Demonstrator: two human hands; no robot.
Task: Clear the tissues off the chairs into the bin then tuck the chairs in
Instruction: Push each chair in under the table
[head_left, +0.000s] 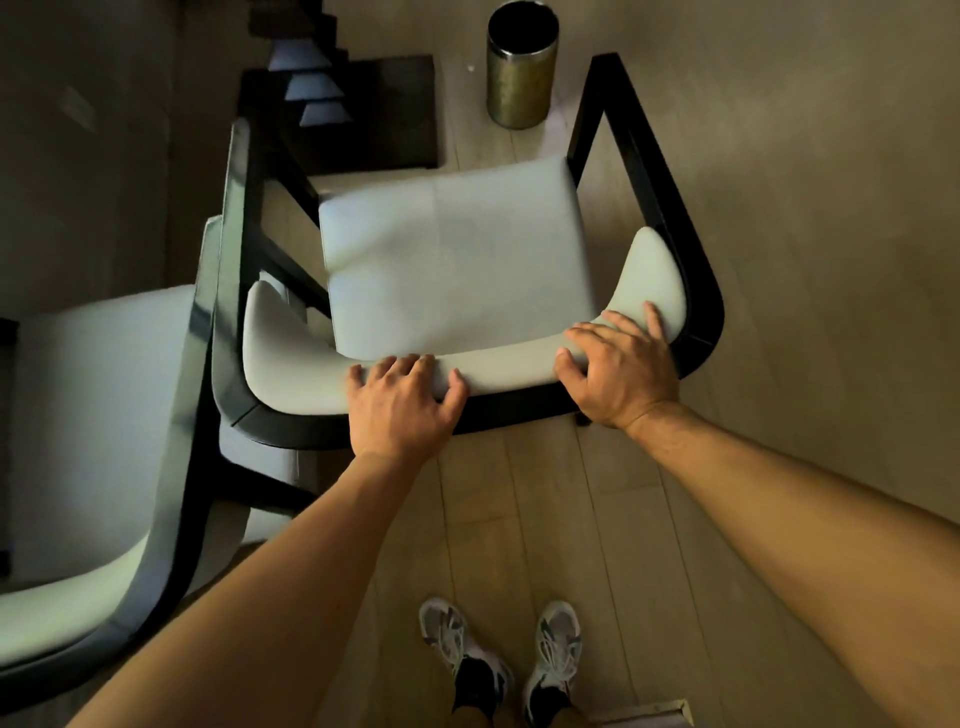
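A chair (457, 260) with a pale cushioned seat, curved pale backrest and black frame stands in front of me, seen from above. My left hand (402, 400) grips the top of the backrest near its middle. My right hand (621, 364) grips the backrest further right, fingers spread over the padding. No tissue shows on this seat. A round dark metal bin (522, 65) stands on the floor beyond the chair.
A second chair (98, 467) of the same kind stands close on the left, its frame almost touching the first. A dark table base (384, 111) lies ahead left of the bin. My two shoes (498, 654) are on the wooden floor.
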